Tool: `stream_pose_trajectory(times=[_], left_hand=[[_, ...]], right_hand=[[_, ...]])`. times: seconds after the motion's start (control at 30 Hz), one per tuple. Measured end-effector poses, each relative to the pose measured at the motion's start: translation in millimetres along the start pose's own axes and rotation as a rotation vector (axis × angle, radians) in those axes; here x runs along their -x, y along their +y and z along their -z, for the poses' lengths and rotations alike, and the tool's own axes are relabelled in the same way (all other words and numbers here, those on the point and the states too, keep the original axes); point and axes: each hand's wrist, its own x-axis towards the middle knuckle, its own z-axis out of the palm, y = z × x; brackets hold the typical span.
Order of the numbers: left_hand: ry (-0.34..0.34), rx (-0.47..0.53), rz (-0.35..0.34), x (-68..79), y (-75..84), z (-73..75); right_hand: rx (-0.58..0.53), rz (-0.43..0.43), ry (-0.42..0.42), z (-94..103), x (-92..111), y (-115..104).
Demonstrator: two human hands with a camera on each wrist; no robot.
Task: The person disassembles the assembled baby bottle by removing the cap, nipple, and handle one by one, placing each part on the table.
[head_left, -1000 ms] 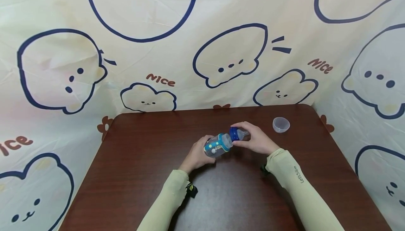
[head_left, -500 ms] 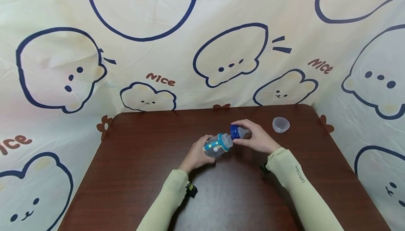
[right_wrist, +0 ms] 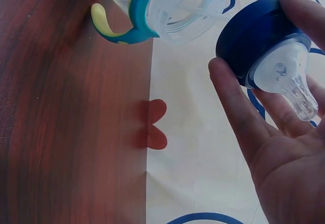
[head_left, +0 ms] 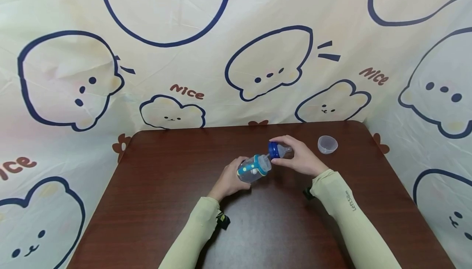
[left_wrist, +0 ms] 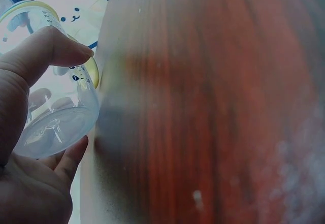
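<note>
My left hand (head_left: 229, 181) grips a clear baby bottle (head_left: 251, 170) tilted over the table, its open mouth pointing up and right. The bottle has a teal and yellow handle ring (right_wrist: 141, 16), and its threaded neck (right_wrist: 188, 10) is bare in the right wrist view. My right hand (head_left: 304, 158) pinches a blue nipple cap (head_left: 273, 150) by its rim, the clear nipple (right_wrist: 282, 76) pointing away from the bottle. A thin clear straw (right_wrist: 216, 16) runs from the cap towards the bottle's mouth. Cap and neck are apart.
A small translucent cup-shaped cover (head_left: 327, 145) stands at the back right of the brown table (head_left: 177, 170). Behind and on both sides hangs a cream cloth (head_left: 214, 64) with cartoon outlines.
My right hand has moved slightly up and away with the nipple cap, widening the gap to the bottle's neck. My left hand and the bottle have stayed nearly still.
</note>
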Motion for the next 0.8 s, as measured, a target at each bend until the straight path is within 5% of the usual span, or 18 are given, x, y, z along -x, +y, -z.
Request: stream_pose_trajectory(times=[0.8], left_hand=[[0.004, -0.006, 0.0, -2.6, 1.1, -0.8]], right_hand=[[-0.04, 0.004, 0.037, 13.4, 1.8, -4.4]])
